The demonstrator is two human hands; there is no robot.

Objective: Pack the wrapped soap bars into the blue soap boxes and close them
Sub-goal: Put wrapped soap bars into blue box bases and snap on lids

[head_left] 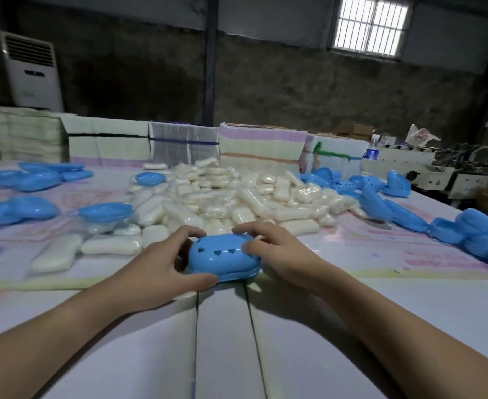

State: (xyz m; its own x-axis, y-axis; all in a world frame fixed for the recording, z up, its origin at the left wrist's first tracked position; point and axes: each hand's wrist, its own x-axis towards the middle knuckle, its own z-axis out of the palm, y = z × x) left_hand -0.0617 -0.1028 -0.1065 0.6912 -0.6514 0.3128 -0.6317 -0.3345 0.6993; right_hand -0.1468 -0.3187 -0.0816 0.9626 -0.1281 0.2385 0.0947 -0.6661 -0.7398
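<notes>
My left hand [162, 263] and right hand [277, 254] pinch one blue soap box [222, 259] shut on the desk [352, 326]; a heap of wrapped soap bars [222, 197] and open boxes [409, 203] remain

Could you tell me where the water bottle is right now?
In the head view, the water bottle stands far right at the back, beyond the soap pile, beside the white machine.

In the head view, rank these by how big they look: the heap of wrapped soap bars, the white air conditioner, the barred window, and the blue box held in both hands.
1. Heap of wrapped soap bars
2. Barred window and white air conditioner: too alike to rank
3. Blue box, though it is nearest the camera
</notes>
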